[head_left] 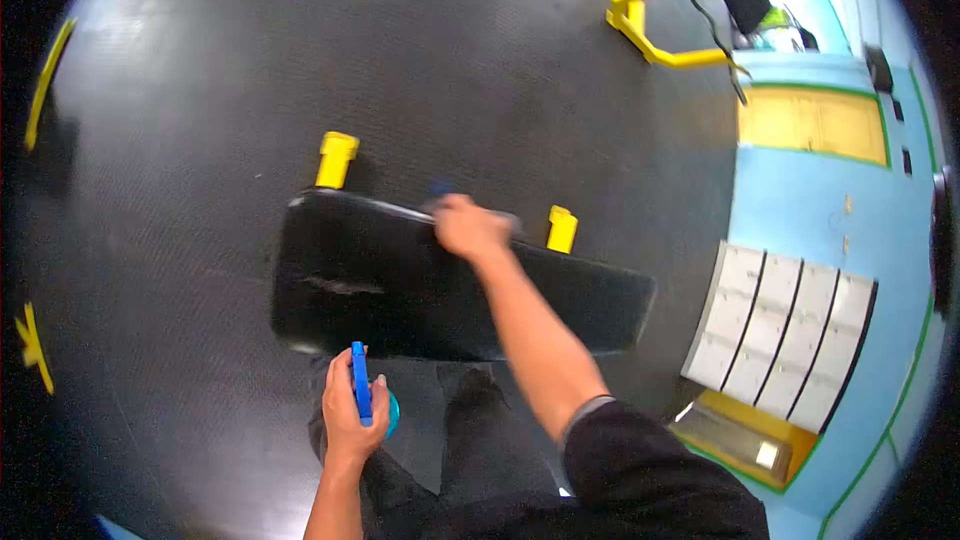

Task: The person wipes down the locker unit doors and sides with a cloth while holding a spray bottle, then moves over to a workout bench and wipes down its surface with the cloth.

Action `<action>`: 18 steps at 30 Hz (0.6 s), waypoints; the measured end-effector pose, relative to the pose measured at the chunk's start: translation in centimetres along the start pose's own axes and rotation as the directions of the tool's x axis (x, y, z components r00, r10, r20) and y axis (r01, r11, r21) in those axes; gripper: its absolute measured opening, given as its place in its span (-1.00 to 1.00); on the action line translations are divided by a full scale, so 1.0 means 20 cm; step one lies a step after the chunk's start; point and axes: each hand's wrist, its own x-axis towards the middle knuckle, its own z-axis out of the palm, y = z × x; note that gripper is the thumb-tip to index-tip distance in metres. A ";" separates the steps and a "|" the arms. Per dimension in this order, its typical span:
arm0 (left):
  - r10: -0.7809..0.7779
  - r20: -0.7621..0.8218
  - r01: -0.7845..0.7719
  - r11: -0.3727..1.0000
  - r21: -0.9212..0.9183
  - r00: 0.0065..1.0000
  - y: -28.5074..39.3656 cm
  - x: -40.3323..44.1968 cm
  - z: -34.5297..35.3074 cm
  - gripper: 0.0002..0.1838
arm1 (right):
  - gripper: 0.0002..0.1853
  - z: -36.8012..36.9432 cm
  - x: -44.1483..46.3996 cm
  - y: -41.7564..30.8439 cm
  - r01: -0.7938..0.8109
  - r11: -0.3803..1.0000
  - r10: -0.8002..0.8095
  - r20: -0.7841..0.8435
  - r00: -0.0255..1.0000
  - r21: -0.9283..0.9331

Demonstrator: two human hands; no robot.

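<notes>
A black padded bench [400, 270] with a scuffed patch lies across the middle of the head view. My left hand [350, 415], in front of the bench's near edge, is closed around a spray bottle with a blue trigger head [361, 385]. Part of its teal body [393, 414] shows beside the palm. At the bench's far edge is my right hand [470, 228], blurred by motion. Under and beside its fingers shows a greyish-blue cloth [512, 221], mostly hidden by the hand.
Yellow bench feet [337, 158] stick out beyond the far side. A yellow-framed machine [630, 10] stands at the upper right. White lockers [780, 325] line the blue wall. Yellow marks [35, 350] lie at the left on the dark floor [180, 240].
</notes>
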 end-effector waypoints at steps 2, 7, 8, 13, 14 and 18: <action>0.072 0.066 -0.077 0.995 0.067 0.995 0.05 0.03 0.14 -0.52 | -0.53 0.07 0.02 -0.20 0.254 0.963 -0.254 -0.017 0.967 0.088; -0.002 0.095 -0.005 0.998 0.070 0.996 0.19 0.06 0.44 -0.51 | -0.65 0.28 0.10 0.02 0.592 0.769 -0.443 -0.467 0.766 0.241; -0.090 0.132 0.078 0.993 0.089 0.987 0.21 0.06 0.49 -0.51 | -0.68 0.22 0.09 0.20 0.587 0.776 -0.462 -0.427 0.778 0.231; 0.076 0.238 -0.140 0.954 0.264 0.968 0.29 0.12 0.76 -0.52 | -0.64 0.11 0.10 1.46 0.035 0.999 -0.033 -0.342 0.939 -0.001; 0.046 0.261 -0.114 0.962 0.250 0.964 0.30 0.12 0.83 -0.52 | -0.65 0.10 0.10 1.54 0.047 0.998 -0.058 -0.360 0.931 -0.040; -0.071 0.381 -0.053 0.951 0.306 0.922 0.45 0.09 1.13 -0.53 | -0.68 0.05 0.02 1.22 0.189 0.969 -0.124 -0.354 0.927 0.158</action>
